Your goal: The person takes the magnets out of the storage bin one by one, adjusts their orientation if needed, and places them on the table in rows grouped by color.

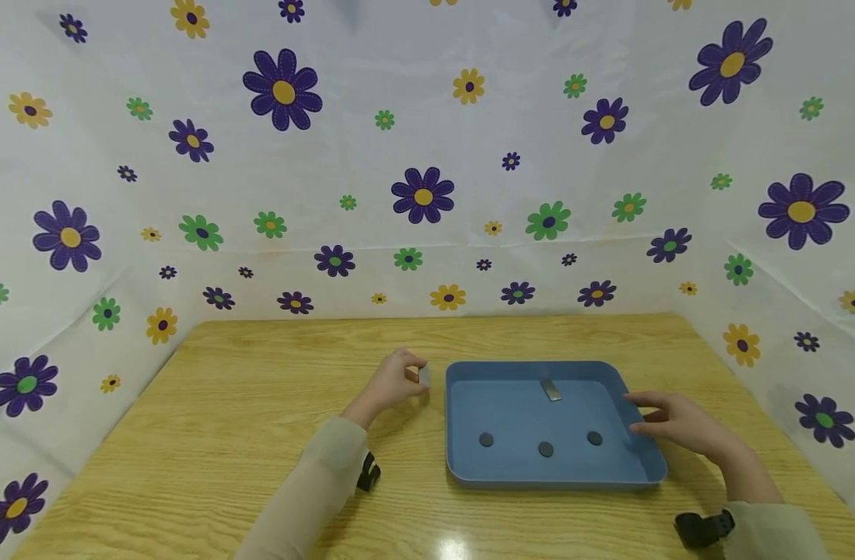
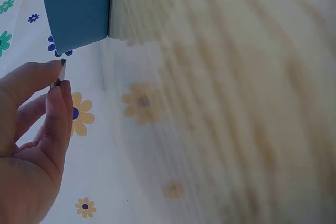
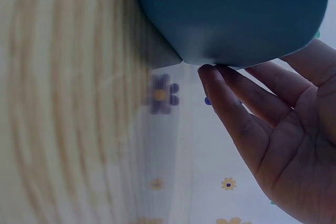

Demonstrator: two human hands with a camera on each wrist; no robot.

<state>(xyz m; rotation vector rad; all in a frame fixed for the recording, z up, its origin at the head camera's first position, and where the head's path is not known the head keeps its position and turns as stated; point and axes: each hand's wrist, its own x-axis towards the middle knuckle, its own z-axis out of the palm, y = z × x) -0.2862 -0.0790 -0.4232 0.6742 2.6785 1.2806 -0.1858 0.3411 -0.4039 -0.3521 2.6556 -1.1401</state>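
Observation:
My left hand (image 1: 394, 379) pinches a small flat silvery piece (image 1: 424, 376) between thumb and fingertips, just left of the blue tray (image 1: 556, 484). Edge-on in the left wrist view, the piece (image 2: 62, 70) looks thin, partly hidden by the fingers. At the tray's right side, my right hand (image 1: 682, 424) has its fingertips at the rim, with the fingers fairly straight. Its fingertips (image 3: 207, 70) meet the tray's edge in the right wrist view. A narrow silvery strip (image 1: 551, 390) lies inside the tray near the back.
Three dark round discs lie towards the tray's front: a left disc (image 1: 486, 439), a middle disc (image 1: 546, 449) and a right disc (image 1: 594, 439). The tray stands on a wooden table (image 1: 259, 404). A white flower-patterned sheet (image 1: 357, 155) hangs behind and along both sides.

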